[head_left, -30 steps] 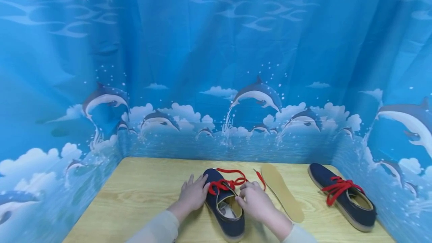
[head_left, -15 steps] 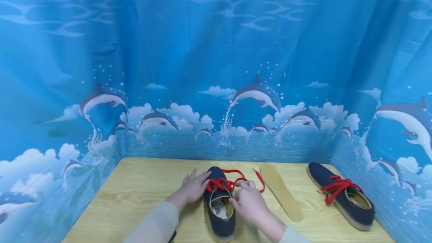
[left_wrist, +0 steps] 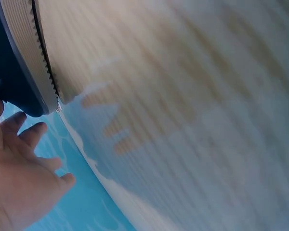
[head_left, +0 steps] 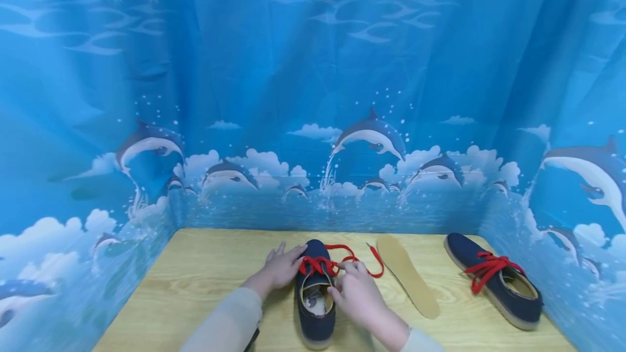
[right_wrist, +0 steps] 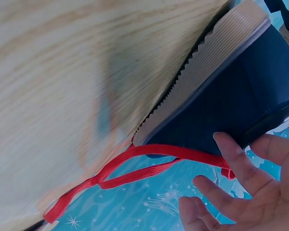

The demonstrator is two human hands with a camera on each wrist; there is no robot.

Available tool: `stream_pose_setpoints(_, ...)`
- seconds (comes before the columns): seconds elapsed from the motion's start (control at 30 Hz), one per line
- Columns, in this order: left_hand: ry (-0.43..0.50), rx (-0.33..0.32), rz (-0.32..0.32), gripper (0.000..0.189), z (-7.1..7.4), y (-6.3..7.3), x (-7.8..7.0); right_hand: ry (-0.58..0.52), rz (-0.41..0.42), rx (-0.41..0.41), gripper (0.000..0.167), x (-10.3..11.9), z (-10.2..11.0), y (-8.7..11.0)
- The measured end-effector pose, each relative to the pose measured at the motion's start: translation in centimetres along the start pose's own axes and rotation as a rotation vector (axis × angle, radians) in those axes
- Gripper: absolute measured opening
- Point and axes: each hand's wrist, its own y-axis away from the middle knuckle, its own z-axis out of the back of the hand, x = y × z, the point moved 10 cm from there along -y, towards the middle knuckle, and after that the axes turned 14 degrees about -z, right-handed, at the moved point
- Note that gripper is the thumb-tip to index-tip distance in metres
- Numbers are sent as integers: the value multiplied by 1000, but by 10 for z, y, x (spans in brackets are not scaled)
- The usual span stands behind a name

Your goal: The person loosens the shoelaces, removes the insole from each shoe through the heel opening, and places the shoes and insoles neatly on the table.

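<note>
A navy shoe [head_left: 315, 316] with red laces [head_left: 318, 266] stands upright on the wooden table, toe pointing away, with a pale patch visible inside. Along its left front, my left hand [head_left: 280, 269] touches the toe with its fingertips, the fingers spread. On the opposite side, my right hand [head_left: 359, 293] holds the edge of the shoe opening lightly between thumb and index finger; the other fingers [right_wrist: 216, 195] are loosely bent, as the right wrist view shows. Beyond this hand a loose red lace end [head_left: 375, 259] lies on the table.
A tan insole [head_left: 408, 276] lies flat to the right of my right hand. Farther right stands the matching shoe [head_left: 496, 281], its red laces tied in a bow. A blue dolphin-print curtain [head_left: 313, 124] encloses the table [head_left: 195, 287] at the back and sides.
The shoe's heel has swung left, so the shoe now points nearly straight ahead. My right hand has shifted slightly left with it; my left hand stays by the toe.
</note>
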Motion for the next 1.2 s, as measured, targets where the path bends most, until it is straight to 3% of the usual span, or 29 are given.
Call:
stream_pose_setpoints(0.2, -8, -95, 14, 45, 7, 9, -2, -57, -47, 5, 24, -10, 6, 3)
stream_pose_setpoints(0.43, -58, -214, 81, 42, 24, 25, -5, -88, -62, -13, 23, -18, 23, 2)
stream_pose_setpoints(0.7, -83, -302, 117, 42, 42, 45, -20, -100, -72, 10, 21, -21, 33, 0)
stream_pose_setpoints(0.9, -161, -315, 128, 49, 45, 52, -43, -106, -71, 9, 20, -23, 38, 0)
stream_pose_setpoints(1.2, -222, -297, 102, 62, 34, 50, -94, -78, -88, 49, 17, -33, 44, 1)
